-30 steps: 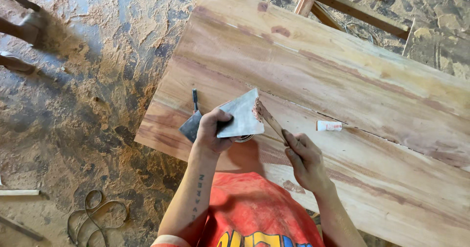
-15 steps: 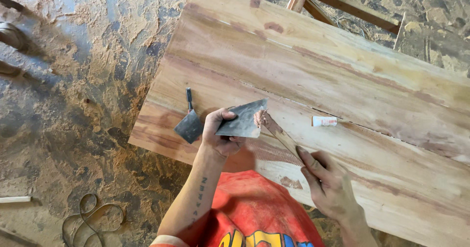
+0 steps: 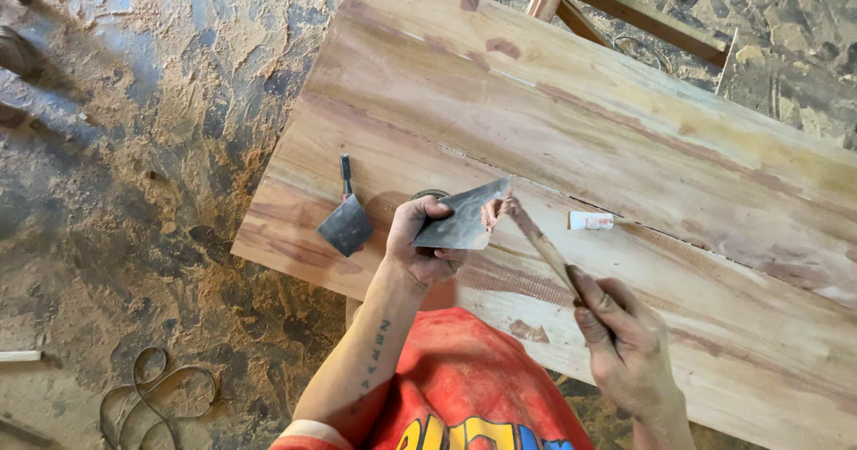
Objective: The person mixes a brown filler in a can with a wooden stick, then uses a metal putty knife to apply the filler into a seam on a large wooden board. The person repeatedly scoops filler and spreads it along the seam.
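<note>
Far to your left, a loop of cord (image 3: 156, 396) lies on the sawdust-covered floor (image 3: 134, 146), well apart from the work. The big plank top (image 3: 625, 137) fills the middle and right, its near edge against your orange shirt (image 3: 473, 387).

On the plank's left part lies a putty knife (image 3: 345, 218), blade toward you, dark handle pointing away. It sits just beside your left hand, not touching it.

Your left hand (image 3: 420, 245) holds a grey scraper blade (image 3: 464, 218) above the plank. The thumb lies along the blade's upper edge and the fingers curl under it, so the blade is pinched between them. The blade is tilted, its pointed corner aiming right and away from you.

At that corner the tip of a thin stick (image 3: 540, 245) meets the blade, with a dab of pinkish filler where the two touch. The stick slopes down to the right into your right hand (image 3: 625, 343). The fingers there are pressed together around its lower end, thumb on top, the hand hovering over the near edge of the plank.

Beyond the stick, a small white tube (image 3: 591, 221) lies flat on the plank along a thin crack, near the blade's corner but apart from it.

At the far edge, wooden frame bars (image 3: 625, 8) show past the plank.
</note>
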{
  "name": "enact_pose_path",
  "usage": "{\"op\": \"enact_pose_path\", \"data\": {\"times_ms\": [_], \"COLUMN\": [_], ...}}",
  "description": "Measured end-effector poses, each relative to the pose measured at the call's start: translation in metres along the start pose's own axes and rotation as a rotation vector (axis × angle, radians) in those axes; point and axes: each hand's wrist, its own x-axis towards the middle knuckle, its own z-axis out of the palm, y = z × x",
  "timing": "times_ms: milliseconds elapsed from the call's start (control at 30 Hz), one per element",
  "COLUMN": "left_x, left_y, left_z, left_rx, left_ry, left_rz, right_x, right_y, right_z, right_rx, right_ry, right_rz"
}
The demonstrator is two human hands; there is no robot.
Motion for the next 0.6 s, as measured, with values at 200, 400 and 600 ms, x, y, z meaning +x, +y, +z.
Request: {"op": "enact_pose_path", "data": {"times_ms": [200,400,600], "left_x": [-0.002,-0.003,-0.005], "left_y": [-0.001,0.000,-0.002], "left_z": [-0.001,-0.005,0.007], "left_rx": [0.021,0.004,-0.019], "left_ry": [0.015,0.026,-0.071], "left_rz": [0.057,0.074,0.026], "right_x": [-0.005,-0.014,-0.029], "right_y": [-0.006,-0.005,0.016], "right_z": [0.007,-0.005,-0.020], "right_rx": [-0.098,-0.147,0.183], "right_ry": [-0.037,-0.016,0.014], "right_rz": [-0.112,-0.124,0.121]}}
